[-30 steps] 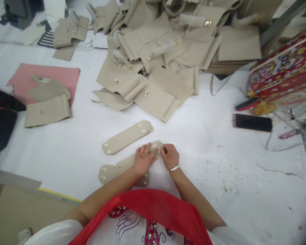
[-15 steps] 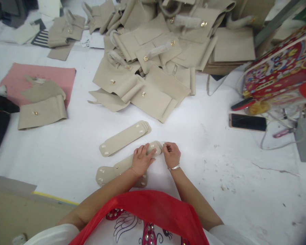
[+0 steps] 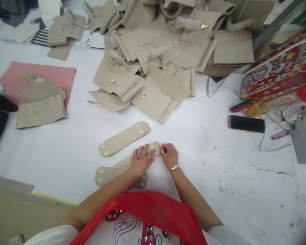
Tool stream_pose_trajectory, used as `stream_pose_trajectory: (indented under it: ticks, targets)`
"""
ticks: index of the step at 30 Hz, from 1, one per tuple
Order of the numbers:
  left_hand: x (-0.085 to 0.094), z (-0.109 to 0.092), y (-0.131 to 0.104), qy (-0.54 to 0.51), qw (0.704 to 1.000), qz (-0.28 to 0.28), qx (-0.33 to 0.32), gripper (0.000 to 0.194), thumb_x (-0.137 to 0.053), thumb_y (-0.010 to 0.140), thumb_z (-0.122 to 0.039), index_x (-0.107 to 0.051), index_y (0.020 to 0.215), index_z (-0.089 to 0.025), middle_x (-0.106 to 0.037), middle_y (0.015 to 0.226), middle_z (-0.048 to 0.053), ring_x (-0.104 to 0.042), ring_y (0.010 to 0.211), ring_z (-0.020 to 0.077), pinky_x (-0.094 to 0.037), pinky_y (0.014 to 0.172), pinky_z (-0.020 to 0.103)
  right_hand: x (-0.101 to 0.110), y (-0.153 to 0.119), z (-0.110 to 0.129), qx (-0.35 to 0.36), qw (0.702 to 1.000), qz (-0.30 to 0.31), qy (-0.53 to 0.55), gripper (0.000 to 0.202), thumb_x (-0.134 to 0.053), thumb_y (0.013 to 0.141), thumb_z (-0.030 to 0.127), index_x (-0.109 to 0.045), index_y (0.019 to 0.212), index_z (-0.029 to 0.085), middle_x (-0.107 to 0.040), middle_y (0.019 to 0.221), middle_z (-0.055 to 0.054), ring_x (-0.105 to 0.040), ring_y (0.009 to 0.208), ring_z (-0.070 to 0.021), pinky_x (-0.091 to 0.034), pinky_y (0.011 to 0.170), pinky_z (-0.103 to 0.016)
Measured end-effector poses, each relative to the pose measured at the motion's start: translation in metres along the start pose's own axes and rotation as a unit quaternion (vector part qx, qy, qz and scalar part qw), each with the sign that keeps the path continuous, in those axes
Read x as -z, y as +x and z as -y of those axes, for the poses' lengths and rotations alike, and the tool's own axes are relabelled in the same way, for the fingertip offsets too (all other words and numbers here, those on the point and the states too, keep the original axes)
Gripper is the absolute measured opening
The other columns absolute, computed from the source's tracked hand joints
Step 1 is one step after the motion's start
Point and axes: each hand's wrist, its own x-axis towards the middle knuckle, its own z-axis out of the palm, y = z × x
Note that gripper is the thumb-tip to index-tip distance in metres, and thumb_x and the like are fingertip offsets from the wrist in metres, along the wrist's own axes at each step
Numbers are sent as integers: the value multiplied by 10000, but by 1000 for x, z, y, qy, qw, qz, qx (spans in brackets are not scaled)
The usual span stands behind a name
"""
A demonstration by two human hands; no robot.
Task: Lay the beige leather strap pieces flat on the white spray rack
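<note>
My left hand (image 3: 142, 160) lies flat with fingers spread on a beige leather-like strip (image 3: 152, 147), pressing its rounded right end to the table. Small white tabs show on that end. At the strip's tip, my right hand (image 3: 169, 155) is closed in a pinch; what sits between the fingertips is too small to make out. More beige strips (image 3: 102, 176) with white tabs and small gold studs lie partly beneath my left hand and forearm. Just beyond my hands rests a fanned stack of similar strips (image 3: 123, 137).
Beige bag pieces (image 3: 153, 102) with gold fittings pile up at the back. One bag piece (image 3: 42, 114) overlaps a pink sheet (image 3: 68, 76) at left. To the right are a phone (image 3: 246, 124), cables, and a red patterned bag (image 3: 277, 71).
My right hand has moved slightly left, its pinched fingertips now at the strip's end. My left hand stays in place. The view has shifted a little.
</note>
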Motion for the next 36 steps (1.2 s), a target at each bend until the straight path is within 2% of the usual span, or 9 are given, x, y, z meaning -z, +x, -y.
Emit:
stream_pose_trajectory:
  ticks: [3,9,13,18,21,25,30,32,36]
  targets:
    - [1,0,1,0,1000,-2,-2,449,-576,833,-428,-528,1277,-375,-402,1411,83,-406,1189,288,-342,940,432,0,1,1,7,1000,5,-11,116,-517,813,195,-606,738,205,-586,661,-2,-543,686,-153,-438,651,-271]
    - [1,-1,0,-1,1000,-5,3,441,-585,830,-418,-534,1266,-376,-407,1408,77,-401,1198,286,-338,949,433,0,1,-1,-46,998,-52,15,111,-516,810,217,-609,753,196,-607,703,-11,-541,631,-139,-453,626,-275]
    - [1,-1,-1,0,1000,-1,6,444,-585,828,-424,-532,1267,-383,-403,1413,70,-400,1201,281,-336,952,428,1,-2,-3,-41,998,-28,31,113,-528,818,251,-617,770,200,-617,727,-11,-543,624,-133,-455,615,-271]
    - [-1,-1,-1,3,1000,-5,2,445,-587,827,-422,-536,1266,-374,-405,1411,80,-403,1198,287,-335,950,437,0,0,-1,9,1000,4,1,117,-519,826,228,-615,763,206,-603,684,-8,-546,666,-146,-449,636,-270]
    - [0,-1,0,2,1000,-7,2,453,-602,819,-414,-536,1265,-370,-408,1408,82,-406,1196,290,-339,945,440,-1,1,-2,9,1000,-1,-15,125,-513,822,213,-614,749,201,-600,670,-12,-548,674,-152,-454,648,-277]
    - [7,1,0,-20,1000,10,2,497,-621,802,-434,-520,1282,-348,-402,1414,77,-411,1197,289,-344,955,436,-2,0,-5,-67,996,-57,22,122,-534,813,258,-623,763,191,-619,705,-17,-556,629,-142,-477,616,-284]
    - [25,16,-12,-44,998,-4,47,636,-579,836,-437,-379,1381,-177,-424,1391,122,-397,1219,257,-328,997,395,1,0,-6,-173,976,-50,119,151,-577,776,316,-645,780,182,-631,688,-12,-563,561,-129,-488,498,-262]
    - [31,21,-16,-35,995,21,95,582,-594,830,-399,-419,1326,-151,-493,1313,122,-438,1165,261,-356,955,396,4,2,-3,-215,962,-49,161,185,-589,758,344,-651,792,174,-632,678,-10,-557,527,-123,-479,437,-249]
    - [36,28,-8,-41,978,117,165,477,-647,779,-406,-516,1156,-145,-586,1123,104,-514,1051,269,-393,873,384,11,8,5,-269,937,-50,216,230,-619,717,375,-652,791,160,-614,627,4,-543,487,-111,-470,393,-226]
